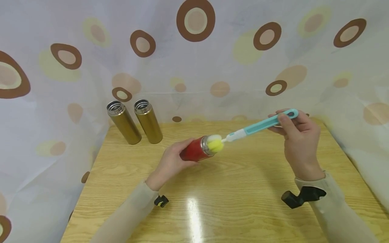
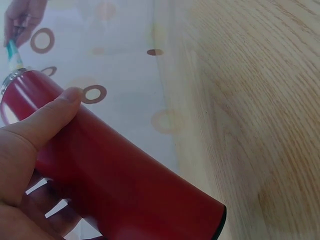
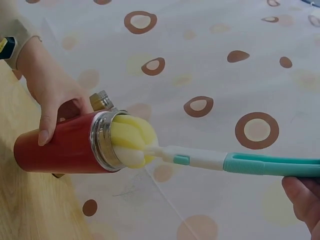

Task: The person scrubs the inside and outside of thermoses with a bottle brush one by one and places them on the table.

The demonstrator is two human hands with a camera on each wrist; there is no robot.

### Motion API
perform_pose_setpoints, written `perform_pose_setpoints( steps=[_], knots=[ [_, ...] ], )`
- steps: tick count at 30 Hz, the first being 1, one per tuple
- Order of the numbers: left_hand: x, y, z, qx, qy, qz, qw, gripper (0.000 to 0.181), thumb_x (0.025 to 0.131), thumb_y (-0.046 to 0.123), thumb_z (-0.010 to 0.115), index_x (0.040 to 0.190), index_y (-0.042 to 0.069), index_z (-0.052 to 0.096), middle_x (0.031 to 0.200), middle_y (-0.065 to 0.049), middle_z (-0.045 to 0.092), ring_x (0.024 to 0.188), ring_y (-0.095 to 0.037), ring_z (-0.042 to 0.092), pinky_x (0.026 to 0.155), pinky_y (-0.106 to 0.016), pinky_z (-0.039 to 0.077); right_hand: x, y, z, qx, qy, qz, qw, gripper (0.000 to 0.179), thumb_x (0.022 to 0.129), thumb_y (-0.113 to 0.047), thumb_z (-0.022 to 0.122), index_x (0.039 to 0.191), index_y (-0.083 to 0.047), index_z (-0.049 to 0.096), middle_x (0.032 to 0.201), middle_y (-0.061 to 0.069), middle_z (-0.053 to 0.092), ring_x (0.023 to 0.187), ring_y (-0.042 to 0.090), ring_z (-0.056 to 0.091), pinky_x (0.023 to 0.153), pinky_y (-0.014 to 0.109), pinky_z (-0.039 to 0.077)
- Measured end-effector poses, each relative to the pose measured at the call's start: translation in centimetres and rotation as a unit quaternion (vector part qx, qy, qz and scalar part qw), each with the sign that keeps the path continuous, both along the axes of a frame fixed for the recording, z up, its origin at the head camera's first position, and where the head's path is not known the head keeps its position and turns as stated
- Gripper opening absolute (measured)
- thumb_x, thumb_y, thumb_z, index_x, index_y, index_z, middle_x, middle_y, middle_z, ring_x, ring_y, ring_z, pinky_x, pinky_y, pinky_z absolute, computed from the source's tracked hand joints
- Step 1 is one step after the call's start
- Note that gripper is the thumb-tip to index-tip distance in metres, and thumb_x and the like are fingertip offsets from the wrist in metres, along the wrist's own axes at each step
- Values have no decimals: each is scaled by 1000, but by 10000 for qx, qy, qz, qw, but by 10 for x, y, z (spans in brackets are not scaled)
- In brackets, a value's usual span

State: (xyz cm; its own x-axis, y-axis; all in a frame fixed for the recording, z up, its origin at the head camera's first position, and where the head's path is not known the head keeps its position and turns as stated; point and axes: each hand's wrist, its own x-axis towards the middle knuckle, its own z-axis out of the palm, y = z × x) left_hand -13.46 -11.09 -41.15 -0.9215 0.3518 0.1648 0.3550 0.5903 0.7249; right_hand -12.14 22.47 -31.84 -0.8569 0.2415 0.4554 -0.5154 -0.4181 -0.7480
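My left hand [image 1: 174, 160] grips a red thermos bottle [image 1: 194, 150], tilted with its steel mouth toward the right. In the left wrist view the thumb lies along the red body [image 2: 125, 175], above the wood. My right hand [image 1: 302, 141] pinches the turquoise handle of a bottle brush [image 1: 261, 125] near its looped end. The brush's yellow and white sponge head [image 3: 132, 137] sits partly inside the bottle's mouth, with its rounded rear part bulging out of the steel rim [image 3: 104, 142]. How deep the sponge reaches is hidden by the bottle wall.
Two gold thermos bottles [image 1: 124, 125] stand upright and uncapped at the back left of the wooden table [image 1: 243, 189]. A patterned white sheet [image 1: 194, 67] hangs behind the table and along its sides. Each wrist carries a small black camera mount [image 1: 304, 196].
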Motion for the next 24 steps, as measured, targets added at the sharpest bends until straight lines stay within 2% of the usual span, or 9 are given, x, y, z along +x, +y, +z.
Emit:
perform_pose_setpoints(
  steps=[5, 10, 16, 21, 24],
  knots=[
    [-1, -1, 0, -28, 26, 68, 10000, 77, 76, 21, 95, 146, 21, 61, 139, -3, 67, 125, -27, 63, 106, -50, 50, -1, 0, 0, -178, 24, 108, 9998, 14, 97, 16, 58, 105, 27, 64, 92, 25, 74, 86, 30, 76, 74, 37, 63],
    [-1, -4, 0, 26, -18, 66, 10000, 77, 76, 19, 95, 145, 18, 62, 138, -5, 68, 125, -29, 62, 106, -51, 50, -2, 2, -2, 345, 508, 484, 9969, 15, 99, 19, 51, 108, 27, 60, 97, 24, 74, 92, 29, 75, 84, 37, 62],
    [-5, -14, 2, 25, -236, -129, 9996, 80, 74, 17, 96, 147, 14, 61, 141, -8, 66, 129, -31, 61, 109, -51, 49, 1, 9, -4, 1270, 966, 633, 9852, 15, 102, 11, 54, 109, 23, 59, 105, 19, 73, 101, 27, 72, 93, 32, 59],
    [-7, -20, 2, 97, -504, -283, 9983, 80, 74, 14, 96, 146, 14, 61, 142, -7, 66, 129, -31, 61, 109, -51, 48, 3, 11, -5, 1399, 1146, 942, 9790, 15, 102, 9, 55, 110, 22, 59, 108, 20, 74, 103, 28, 71, 95, 32, 58],
    [-7, -19, 1, 126, -543, -286, 9980, 79, 73, 14, 96, 145, 16, 62, 140, -5, 67, 128, -30, 62, 109, -51, 49, 3, 11, -5, 1451, 1095, 930, 9789, 15, 101, 14, 54, 110, 24, 59, 108, 21, 73, 103, 29, 72, 95, 34, 58]
  ],
)
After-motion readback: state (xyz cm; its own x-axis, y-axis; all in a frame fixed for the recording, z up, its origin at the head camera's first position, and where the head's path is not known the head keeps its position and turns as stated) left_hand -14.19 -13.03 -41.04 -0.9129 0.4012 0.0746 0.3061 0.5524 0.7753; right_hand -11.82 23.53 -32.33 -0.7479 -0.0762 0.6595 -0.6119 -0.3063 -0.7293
